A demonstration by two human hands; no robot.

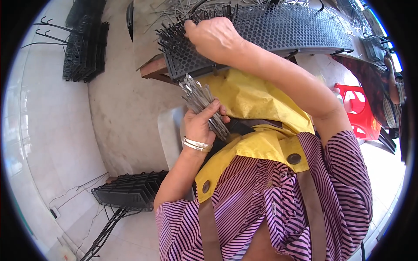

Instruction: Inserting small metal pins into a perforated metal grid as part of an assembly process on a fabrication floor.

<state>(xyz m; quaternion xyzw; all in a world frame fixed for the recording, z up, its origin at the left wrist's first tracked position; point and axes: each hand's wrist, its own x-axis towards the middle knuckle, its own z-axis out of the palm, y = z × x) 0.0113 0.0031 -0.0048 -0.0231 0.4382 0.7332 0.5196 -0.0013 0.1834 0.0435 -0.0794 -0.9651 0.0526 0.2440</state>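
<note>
My left hand (202, 119) is wrapped round a bundle of thin grey metal strips (199, 98), whose flat ends with small holes fan out at the top. Above it, my right hand (215, 37) is closed, fingertips down at the left end of a black perforated rack (287, 28). Many dark strips (174, 41) stand upright in the rack's holes around those fingertips. Whatever the right fingers pinch is hidden behind the hand. A yellow apron (257, 95) covers my lap just below the rack.
Loose grey strips lie behind the rack on the table, whose wooden edge (153, 69) shows at left. Stacked black racks (87, 48) stand against the left wall; more racks (128, 190) sit on the floor. A red stool (359, 111) and another person's arm (393, 85) are at right.
</note>
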